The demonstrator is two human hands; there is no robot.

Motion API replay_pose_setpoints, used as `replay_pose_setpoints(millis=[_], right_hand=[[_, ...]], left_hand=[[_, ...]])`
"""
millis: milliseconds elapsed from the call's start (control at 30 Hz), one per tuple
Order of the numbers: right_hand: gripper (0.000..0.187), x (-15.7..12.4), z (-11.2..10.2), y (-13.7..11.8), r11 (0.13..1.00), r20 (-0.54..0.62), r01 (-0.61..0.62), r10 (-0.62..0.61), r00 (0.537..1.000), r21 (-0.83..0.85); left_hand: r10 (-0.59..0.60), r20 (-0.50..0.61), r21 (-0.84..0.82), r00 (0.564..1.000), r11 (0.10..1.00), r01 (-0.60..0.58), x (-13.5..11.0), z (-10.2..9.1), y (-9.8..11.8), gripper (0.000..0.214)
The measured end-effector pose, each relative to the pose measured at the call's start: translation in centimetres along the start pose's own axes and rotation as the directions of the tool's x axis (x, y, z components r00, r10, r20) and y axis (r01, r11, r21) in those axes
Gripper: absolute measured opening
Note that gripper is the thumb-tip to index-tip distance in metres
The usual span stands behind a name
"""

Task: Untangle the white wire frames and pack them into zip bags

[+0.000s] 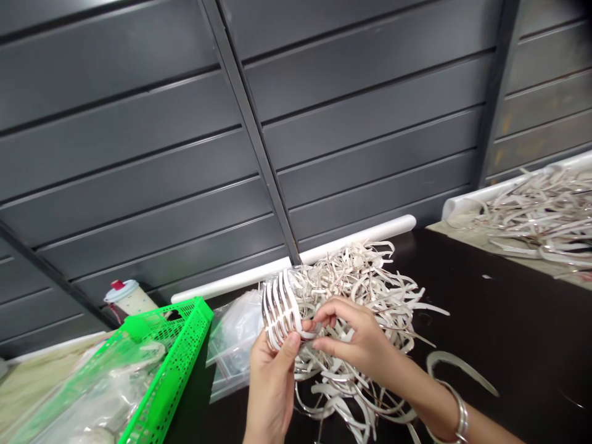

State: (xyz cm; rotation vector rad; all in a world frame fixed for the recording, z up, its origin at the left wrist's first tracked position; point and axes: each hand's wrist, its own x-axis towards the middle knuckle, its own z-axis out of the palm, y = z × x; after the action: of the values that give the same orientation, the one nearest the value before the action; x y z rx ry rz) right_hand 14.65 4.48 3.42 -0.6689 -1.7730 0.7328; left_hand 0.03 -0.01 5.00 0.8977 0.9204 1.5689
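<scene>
Taking the held strips as the clock's centre, the grey slatted wall (370, 92) is filling twelve o'clock, and the dark surface (499, 308) is spreading out below it. A big tangled heap of curved strips (358, 268) is sprawling at three, with the right forearm (407, 376) blocking part of it. Out at eight, a green basket (185, 357) is holding plastic-wrapped things, its rim hiding the base of a cup (132, 299) at nine. Another heap (546, 216) is lying far off between two and three. White tubes (231, 281) are lining the wall's foot, and clear plastic bags (238, 333) are sitting close by at eight. At six, the left hand (275, 367) is pinching the row of strips (280, 308) between thumb and fingers, above the surface. At three, the right hand (346, 333) is curling its fingers by the row's end; whether it's gripping, I can't tell. One loose strip (472, 368) is lying between three and four.
</scene>
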Motion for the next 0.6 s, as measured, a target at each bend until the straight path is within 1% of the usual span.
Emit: replay_pose_setpoints(millis=[100,167,300,367,433,500,533,567,600], right_hand=[[0.019,-0.4,0.5,-0.1,0.996,-0.014,0.018,-0.020,1.000,-0.083],[0.015,-0.5,0.7,-0.1,0.990,-0.018,0.043,-0.045,0.999,-0.134],[0.009,-0.6,1.0,-0.5,0.983,0.022,0.058,-0.055,0.998,-0.176],[0.009,-0.4,0.6,-0.6,0.978,0.035,0.056,-0.050,0.998,-0.199],[0.012,0.0,-0.6,-0.6,0.967,0.035,0.036,-0.028,0.999,-0.253],[0.012,0.6,-2.8,-0.1,0.933,0.044,-0.039,0.059,0.997,-0.357],[0.010,0.8,-4.2,0.3,0.896,0.047,-0.103,0.137,0.989,-0.433],[0.012,1.0,-5.7,0.8,0.839,0.066,-0.173,0.241,0.968,-0.516],[0.014,1.0,-7.3,1.4,0.757,0.055,-0.260,0.363,0.930,-0.600]], left_hand=[[0.012,-0.019,-0.005,1.000,1.000,-0.012,0.0,0.2,-0.3,0.028],[0.023,-0.034,-0.016,0.999,1.000,-0.023,0.0,0.2,-0.6,0.028],[-0.008,0.001,-0.024,1.000,1.000,0.008,0.2,0.3,-1.0,0.028],[-0.018,-0.016,-0.032,1.000,0.999,0.017,0.3,0.3,-1.1,0.029],[-0.019,-0.054,-0.049,0.998,0.999,0.016,0.4,0.1,-1.1,0.031],[-0.023,-0.080,-0.054,0.997,0.998,0.019,0.5,-0.1,-1.0,0.031],[-0.021,-0.091,-0.051,0.996,0.999,0.016,0.6,-0.3,-1.0,0.032],[-0.016,-0.099,-0.046,0.995,0.999,0.012,0.7,-0.4,-0.9,0.033],[-0.009,-0.107,-0.043,0.994,0.999,0.004,0.9,-0.5,-0.9,0.035]])
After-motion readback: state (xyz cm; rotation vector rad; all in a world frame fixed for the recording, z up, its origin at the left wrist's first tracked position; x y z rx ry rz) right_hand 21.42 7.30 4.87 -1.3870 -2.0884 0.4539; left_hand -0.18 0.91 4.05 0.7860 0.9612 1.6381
